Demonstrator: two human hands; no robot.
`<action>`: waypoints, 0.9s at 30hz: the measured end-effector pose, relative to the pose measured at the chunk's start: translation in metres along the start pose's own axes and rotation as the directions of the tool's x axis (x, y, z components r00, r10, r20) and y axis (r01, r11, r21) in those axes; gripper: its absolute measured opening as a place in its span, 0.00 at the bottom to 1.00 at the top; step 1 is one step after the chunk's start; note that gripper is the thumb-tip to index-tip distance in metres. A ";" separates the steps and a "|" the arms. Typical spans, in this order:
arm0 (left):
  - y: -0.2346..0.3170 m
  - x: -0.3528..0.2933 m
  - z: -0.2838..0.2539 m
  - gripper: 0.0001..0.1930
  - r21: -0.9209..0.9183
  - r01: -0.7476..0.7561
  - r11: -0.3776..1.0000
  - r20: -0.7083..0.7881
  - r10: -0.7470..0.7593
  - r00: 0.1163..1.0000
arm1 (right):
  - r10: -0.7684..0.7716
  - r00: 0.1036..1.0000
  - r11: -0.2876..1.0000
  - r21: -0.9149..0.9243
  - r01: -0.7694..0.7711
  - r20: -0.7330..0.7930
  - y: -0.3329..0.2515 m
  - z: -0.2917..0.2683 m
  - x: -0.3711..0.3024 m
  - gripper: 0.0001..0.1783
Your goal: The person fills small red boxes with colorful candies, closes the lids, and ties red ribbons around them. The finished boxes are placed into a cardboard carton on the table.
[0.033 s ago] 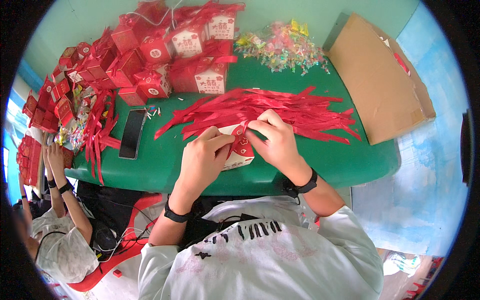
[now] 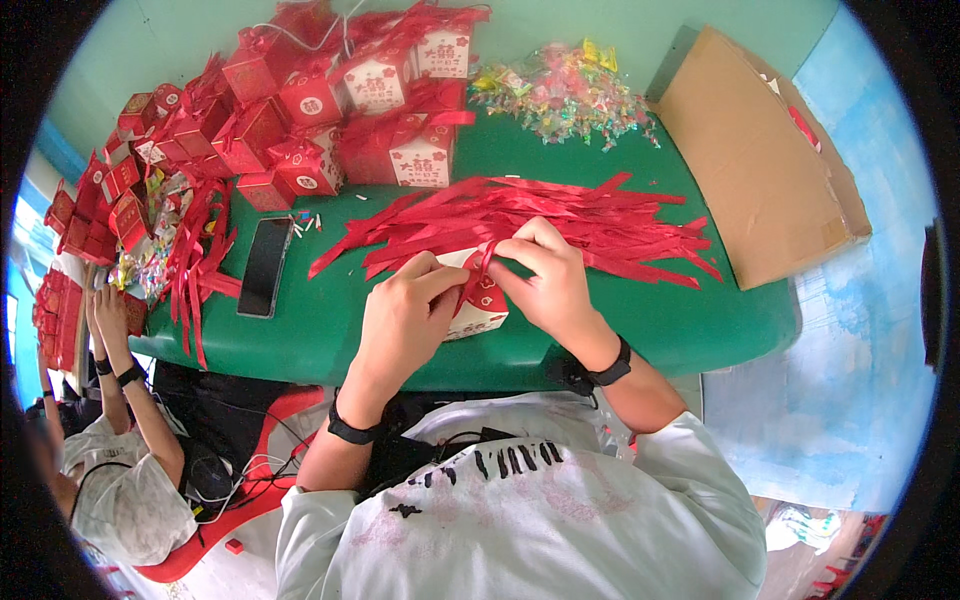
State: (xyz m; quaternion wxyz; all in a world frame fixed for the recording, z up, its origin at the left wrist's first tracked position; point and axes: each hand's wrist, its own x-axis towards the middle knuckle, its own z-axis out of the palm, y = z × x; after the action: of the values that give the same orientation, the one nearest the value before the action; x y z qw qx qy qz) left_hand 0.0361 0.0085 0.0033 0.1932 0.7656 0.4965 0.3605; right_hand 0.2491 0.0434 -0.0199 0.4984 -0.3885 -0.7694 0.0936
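Pale green wall (image 2: 560, 18) at back; before it, green worktop (image 2: 640, 330) with rounded front edge. Near that edge, between both hands: small red-and-white box (image 2: 478, 322).

Left hand (image 2: 405, 310): back turned up, forearm rising from below and leaning right, black band (image 2: 352, 430) at wrist. Fingers bent and drawn close together at left side of box; whether pinching ribbon or box, impossible to say, tips being partly hidden.

Right hand (image 2: 555, 275): knuckles up, forearm slanting up and left, similar band (image 2: 612, 368) at wrist. Thumb and forefinger pinching red ribbon (image 2: 487, 258) just above box; remaining fingers curled.

Orientation of box: red patterned face upward, white face toward body; lower front edge running left to right, rising slightly rightward. Long axis not readable, left part being covered by left hand.

Just beyond: heap of red ribbons (image 2: 520, 215), mostly lying left to right. Farther left: dark phone (image 2: 265, 268), long axis pointing away from body. At back: stacked gift boxes (image 2: 300, 110), wrapped sweets (image 2: 570, 95). At right: cardboard carton (image 2: 755, 170).
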 end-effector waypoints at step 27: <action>0.001 0.009 -0.002 0.06 0.406 -0.276 0.871 -0.171 0.370 0.913 | -0.261 0.927 0.933 -0.176 0.314 0.270 -0.016 -0.008 0.018 0.08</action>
State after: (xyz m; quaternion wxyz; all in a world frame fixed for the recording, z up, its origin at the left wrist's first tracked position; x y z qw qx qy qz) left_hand 0.0379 0.0158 0.0085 -0.0818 0.8107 0.4397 0.3778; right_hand 0.2439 0.0434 0.0052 0.3637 -0.3083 -0.8788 -0.0185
